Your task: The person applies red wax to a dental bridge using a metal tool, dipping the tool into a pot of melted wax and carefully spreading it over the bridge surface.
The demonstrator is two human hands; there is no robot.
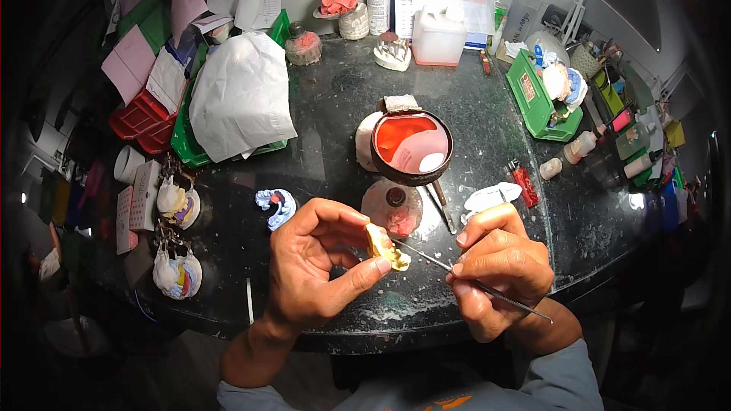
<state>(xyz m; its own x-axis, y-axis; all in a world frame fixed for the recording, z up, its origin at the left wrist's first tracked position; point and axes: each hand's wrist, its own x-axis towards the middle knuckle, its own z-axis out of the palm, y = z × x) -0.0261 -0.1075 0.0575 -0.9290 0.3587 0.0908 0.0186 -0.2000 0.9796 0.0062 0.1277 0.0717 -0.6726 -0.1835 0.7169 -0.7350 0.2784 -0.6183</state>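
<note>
My left hand pinches a small yellow dental cast between thumb and fingers, over the near middle of the bench. In my right hand is a thin metal dental carving tool, held like a pen. Its tip points left and reaches the cast's right side; whether it touches cannot be made out. Just beyond the cast stands a glass burner with a dark cap and pink matter inside. Behind that is a dark round pan of red wax. A metal tool lies beside the burner.
A blue dental cast sits left of my left hand, with two hinged models farther left. Green bins flank the bench. A red lighter and crumpled white paper lie beyond my right hand. Bottles line the back.
</note>
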